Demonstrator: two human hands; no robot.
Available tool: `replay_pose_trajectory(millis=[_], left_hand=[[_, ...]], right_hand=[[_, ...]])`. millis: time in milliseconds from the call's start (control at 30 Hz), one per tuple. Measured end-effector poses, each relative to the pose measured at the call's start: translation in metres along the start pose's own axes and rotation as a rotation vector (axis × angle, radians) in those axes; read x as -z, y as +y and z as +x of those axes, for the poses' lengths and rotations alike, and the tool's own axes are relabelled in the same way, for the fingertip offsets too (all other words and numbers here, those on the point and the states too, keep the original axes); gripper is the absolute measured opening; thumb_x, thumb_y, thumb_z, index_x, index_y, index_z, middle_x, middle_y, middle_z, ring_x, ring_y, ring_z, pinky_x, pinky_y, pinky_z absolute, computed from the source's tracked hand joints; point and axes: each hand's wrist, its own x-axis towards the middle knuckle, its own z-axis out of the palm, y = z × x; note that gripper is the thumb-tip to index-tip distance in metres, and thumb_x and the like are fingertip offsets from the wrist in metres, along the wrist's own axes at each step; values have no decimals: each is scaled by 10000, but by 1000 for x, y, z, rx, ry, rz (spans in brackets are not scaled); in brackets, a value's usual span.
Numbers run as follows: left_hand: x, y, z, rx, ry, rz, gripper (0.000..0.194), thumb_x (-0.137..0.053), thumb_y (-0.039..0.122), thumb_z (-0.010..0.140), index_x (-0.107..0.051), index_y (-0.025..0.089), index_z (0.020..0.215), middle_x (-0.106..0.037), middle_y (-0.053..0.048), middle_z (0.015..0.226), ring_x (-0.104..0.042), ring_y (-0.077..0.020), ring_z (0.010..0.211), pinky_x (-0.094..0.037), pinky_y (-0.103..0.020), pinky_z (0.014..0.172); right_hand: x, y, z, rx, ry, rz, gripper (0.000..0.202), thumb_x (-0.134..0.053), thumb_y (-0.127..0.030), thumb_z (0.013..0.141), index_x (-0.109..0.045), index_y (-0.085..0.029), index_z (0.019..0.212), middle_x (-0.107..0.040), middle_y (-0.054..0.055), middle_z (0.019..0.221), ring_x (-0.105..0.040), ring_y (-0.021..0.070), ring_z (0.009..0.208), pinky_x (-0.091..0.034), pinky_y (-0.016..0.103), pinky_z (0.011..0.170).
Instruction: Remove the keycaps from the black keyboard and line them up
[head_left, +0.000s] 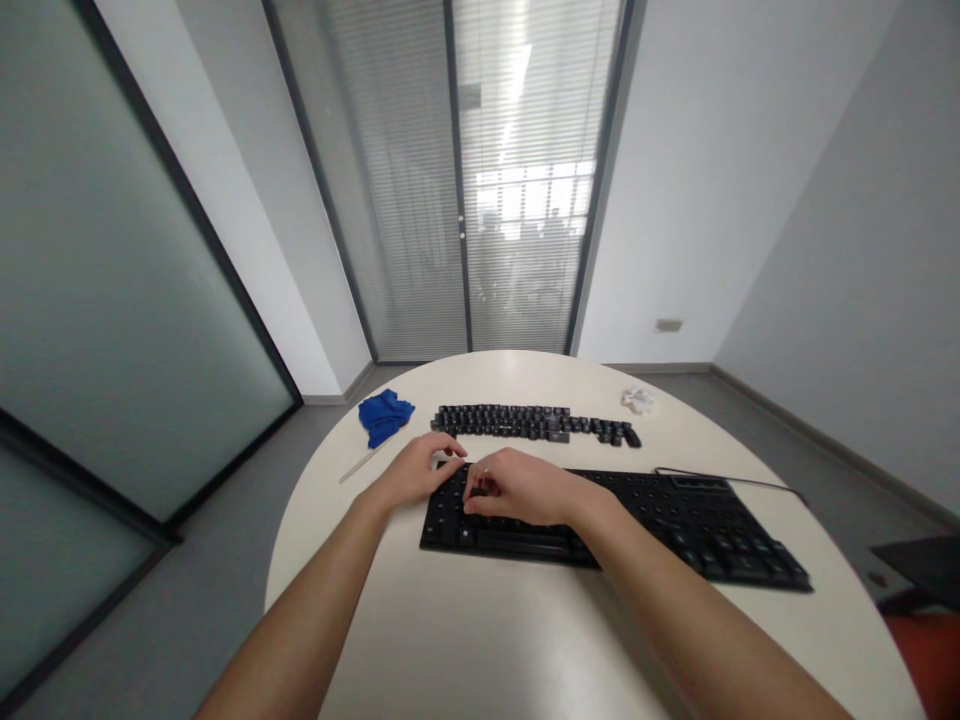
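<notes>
A black keyboard (630,510) lies across the table in front of me, most of its left part stripped of keycaps; keys remain at its right end. My left hand (416,470) rests at its upper left corner, thumb and fingers apart, the thumb touching the keyboard's edge. Over the left part of the keyboard, my right hand (525,487) is curled with its fingertips pinched together low at the key area. Whatever sits in that pinch is hidden. Beyond the keyboard, loose black keycaps (502,421) are laid out in rows, trailing off to the right.
A crumpled blue cloth (384,416) lies at the table's far left, with a thin pale stick (366,462) beside it. A crumpled white tissue (637,400) is at the far right. The keyboard's cable (757,483) runs along the right of the round white table (450,630).
</notes>
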Motion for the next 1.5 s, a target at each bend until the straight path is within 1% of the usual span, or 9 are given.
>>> replay_pose_trajectory(millis=[100, 200, 333, 433, 667, 833, 1000, 1300, 1500], left_hand=[[1, 9, -2, -17, -159, -91, 145, -638, 238, 830, -704, 186, 948, -714, -53, 982, -636, -202, 940, -473, -317, 901], [3, 13, -2, -55, -246, -144, 172, -680, 278, 818, -709, 186, 961, -705, -63, 1020, -630, -209, 977, -460, -328, 936], [5, 9, -2, -111, -287, -174, 191, -692, 328, 823, -727, 213, 971, -680, -70, 1084, -616, -205, 1031, -435, -341, 981], [5, 9, -2, -94, -302, -153, 176, -682, 348, 832, -740, 248, 964, -657, -57, 1113, -610, -196, 1042, -429, -340, 992], [0, 20, -6, -60, -305, -118, 182, -805, 366, 706, -753, 264, 847, -585, -57, 1182, -527, -242, 1150, -370, -405, 1063], [-3, 18, -5, -79, -289, -98, 162, -766, 350, 757, -735, 249, 881, -589, -61, 1186, -524, -231, 1154, -370, -391, 1058], [-7, 10, -2, -88, -230, -107, 184, -696, 338, 819, -694, 222, 962, -666, -47, 1039, -589, -207, 1024, -427, -348, 976], [-14, 6, -1, -10, -172, -101, 201, -736, 322, 779, -703, 214, 945, -698, -51, 1003, -612, -225, 1004, -446, -353, 946], [-13, 12, -1, -24, -137, -73, 373, -763, 257, 755, -621, 229, 1099, -731, -31, 955, -632, -230, 1008, -436, -380, 953]], right_hand=[[-1, 6, 0, -1, 22, -3, 194, -637, -311, 850, -746, -164, 916, -694, 37, 709, -571, 135, 603, -349, 227, 555], [-5, 23, 1, -63, 33, 123, 256, -612, -363, 866, -731, -144, 925, -698, 41, 696, -568, 137, 587, -365, 228, 537], [-13, 47, 0, -138, 7, 452, 330, -617, -445, 862, -701, -132, 925, -717, 45, 713, -643, 159, 668, -454, 236, 609], [-17, 57, -1, -159, 21, 659, 369, -660, -496, 819, -688, -134, 888, -720, 44, 722, -664, 162, 675, -514, 269, 673], [-21, 65, -1, -215, 77, 818, 433, -710, -533, 765, -663, -133, 924, -723, 39, 729, -677, 145, 661, -558, 299, 716], [-23, 67, 0, -175, 195, 784, 391, -719, -494, 772, -677, -128, 902, -713, 34, 725, -665, 138, 654, -545, 278, 687], [-25, 67, 1, -143, 316, 688, 360, -689, -472, 806, -687, -127, 910, -716, 42, 742, -656, 147, 668, -517, 276, 681], [-25, 69, 2, -153, 360, 511, 348, -648, -452, 840, -707, -122, 933, -704, 48, 736, -621, 155, 657, -456, 260, 621], [-29, 72, 2, -151, 425, 411, 323, -628, -439, 854, -716, -133, 908, -659, 25, 736, -566, 142, 655, -425, 255, 620]])
